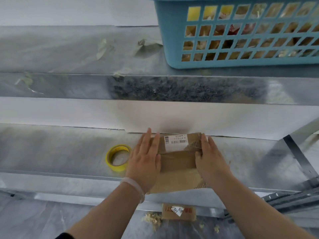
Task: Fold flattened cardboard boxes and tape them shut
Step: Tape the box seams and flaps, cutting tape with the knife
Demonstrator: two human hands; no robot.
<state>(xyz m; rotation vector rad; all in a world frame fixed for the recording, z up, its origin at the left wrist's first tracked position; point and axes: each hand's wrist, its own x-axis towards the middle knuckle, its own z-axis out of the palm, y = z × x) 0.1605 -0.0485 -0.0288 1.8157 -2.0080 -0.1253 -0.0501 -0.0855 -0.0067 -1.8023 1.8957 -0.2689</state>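
One tape roll (118,168) left of box (177,163); basket (172,40) behind.

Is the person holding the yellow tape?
No, the tape lies untouched beside the left hand, which presses flat on the box along with the right hand.

A blue plastic lattice basket (170,33) stands at the right end of the upper metal shelf (51,49), with pale, yellow and red contents showing through its holes. Crumpled tape scraps (103,49) cling to that shelf left of it. A brown card tag (188,215) with a handwritten white sticker sits at the lower shelf's (51,152) front edge, with pale shavings (152,219) just beside it.
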